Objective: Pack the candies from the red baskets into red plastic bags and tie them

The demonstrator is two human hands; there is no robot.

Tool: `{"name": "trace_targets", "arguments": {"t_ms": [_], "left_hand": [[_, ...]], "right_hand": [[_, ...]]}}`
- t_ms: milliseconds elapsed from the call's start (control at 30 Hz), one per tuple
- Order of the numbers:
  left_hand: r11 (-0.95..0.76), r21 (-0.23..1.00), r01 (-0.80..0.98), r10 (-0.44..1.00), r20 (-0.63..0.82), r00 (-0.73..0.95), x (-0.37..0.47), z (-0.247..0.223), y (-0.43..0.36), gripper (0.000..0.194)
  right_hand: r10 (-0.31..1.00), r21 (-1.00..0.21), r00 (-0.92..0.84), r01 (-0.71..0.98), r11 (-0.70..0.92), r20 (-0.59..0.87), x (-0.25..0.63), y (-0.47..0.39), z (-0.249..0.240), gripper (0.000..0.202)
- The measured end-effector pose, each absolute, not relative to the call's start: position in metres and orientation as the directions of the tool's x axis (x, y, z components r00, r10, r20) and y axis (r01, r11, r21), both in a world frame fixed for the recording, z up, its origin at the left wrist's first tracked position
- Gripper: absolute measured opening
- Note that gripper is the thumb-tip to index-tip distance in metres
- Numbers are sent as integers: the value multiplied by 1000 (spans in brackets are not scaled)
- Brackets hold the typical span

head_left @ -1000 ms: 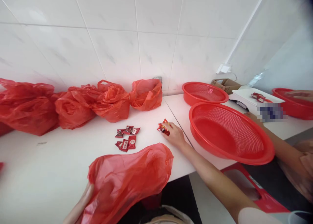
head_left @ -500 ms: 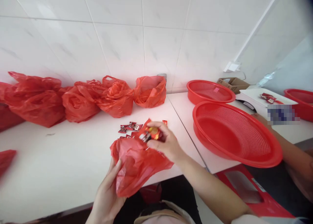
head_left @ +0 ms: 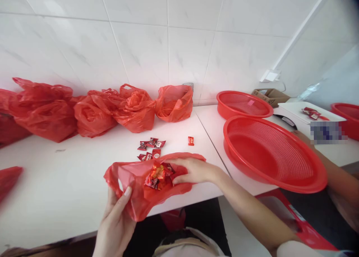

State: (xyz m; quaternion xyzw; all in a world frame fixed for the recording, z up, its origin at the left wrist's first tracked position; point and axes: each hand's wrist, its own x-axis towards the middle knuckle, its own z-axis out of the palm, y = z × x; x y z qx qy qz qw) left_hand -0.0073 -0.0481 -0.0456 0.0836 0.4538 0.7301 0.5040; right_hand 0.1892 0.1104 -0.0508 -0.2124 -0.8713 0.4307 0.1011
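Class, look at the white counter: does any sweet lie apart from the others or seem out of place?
Yes. One red sweet lies alone on the counter, right of the small pile of sweets and beyond the red bag both hands hold open.

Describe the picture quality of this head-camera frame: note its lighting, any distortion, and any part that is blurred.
Head view: bright, even light, the white tiled wall nearly washed out; wide-angle bending curves the tile lines and table edge; a pixelated patch masks something at right; the candies in the red bag look soft; corners smear.
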Motion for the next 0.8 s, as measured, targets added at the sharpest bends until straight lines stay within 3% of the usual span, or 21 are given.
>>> {"name": "trace_targets", "arguments": {"t_ms": [133,200,300,367,433,500,633,733,800], "left_hand": [[-111,781,-615,782,-313,-539,-20,-49,-51,52],[-82,792,-605,772,-333,-541,-21,-49,-53,52],[-14,812,-583,796,-344,-498,-14,-47,-56,57],[15,839,-544,821,-321,-472,-8,-44,-58,55],[37,869,-493,839,-294,-457,-5,-43,-60,51],[50,899,-435,844,-271,-463,-8,-44,-62,45],[81,958,-277,825,-220,-520,-26,-51,-65,40],[94,973,-209,812,-197,-550,-36,-54,-65,38],[70,978,-197,808,-171,-564,-40,-52,-64,33]], "right_hand": [[446,-899,-895,211,384,-19,216,133,-32,52],[592,-909,-805,221,354,35,218,147,-38,45],[886,-709,-454,595,378,92,205,170,-62,37],[951,-538,-299,790,295,83,194,183,-81,32],[958,-485,-281,832,269,49,187,194,-97,25],[949,-502,-311,814,292,49,186,200,-104,15],[934,-563,-328,750,348,139,191,191,-85,23],[838,-687,-463,509,519,290,187,158,-56,26],[633,-685,-701,283,671,330,180,132,-42,25]]}}
